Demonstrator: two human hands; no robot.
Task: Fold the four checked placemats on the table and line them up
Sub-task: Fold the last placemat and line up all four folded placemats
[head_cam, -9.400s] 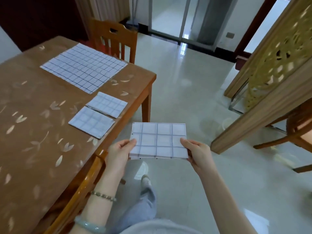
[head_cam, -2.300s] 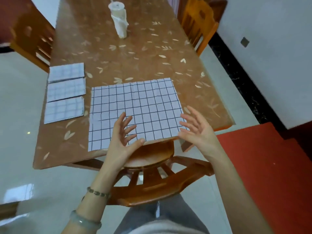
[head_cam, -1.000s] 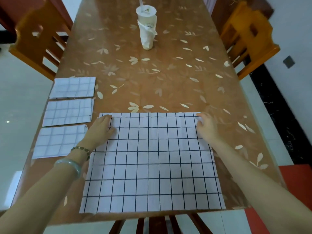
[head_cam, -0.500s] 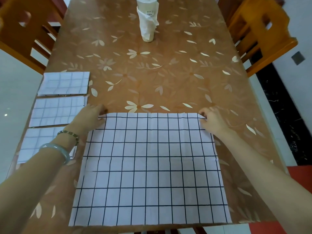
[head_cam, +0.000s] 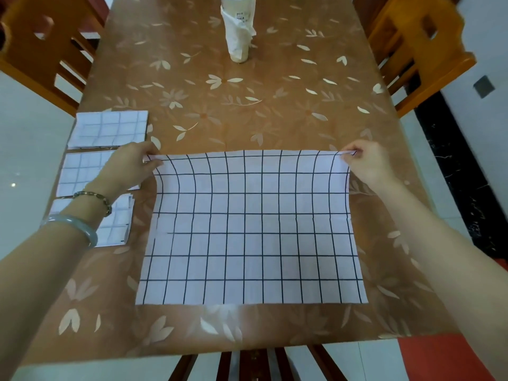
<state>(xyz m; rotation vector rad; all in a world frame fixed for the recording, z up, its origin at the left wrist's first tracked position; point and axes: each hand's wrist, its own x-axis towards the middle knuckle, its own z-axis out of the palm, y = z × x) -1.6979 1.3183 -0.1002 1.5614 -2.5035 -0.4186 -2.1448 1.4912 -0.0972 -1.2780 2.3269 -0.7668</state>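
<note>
Near the bench's (head_cam: 247, 119) front edge, the left hand (head_cam: 129, 166) and right hand (head_cam: 367, 165) each pinch a far corner of the unfolded checked placemat (head_cam: 247, 232), thin, limp cloth, beside 3 folded placemats (head_cam: 107, 129) along the left edge.

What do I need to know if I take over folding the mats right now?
Left hand pinches the open mat at its far left corner; right hand pinches the far right corner. The far edge is lifted, and the rest lies flat on the table.
Done: three folded mats lie in a column by the table's left edge.
Left: fold this fourth mat and add it to the line.
</note>
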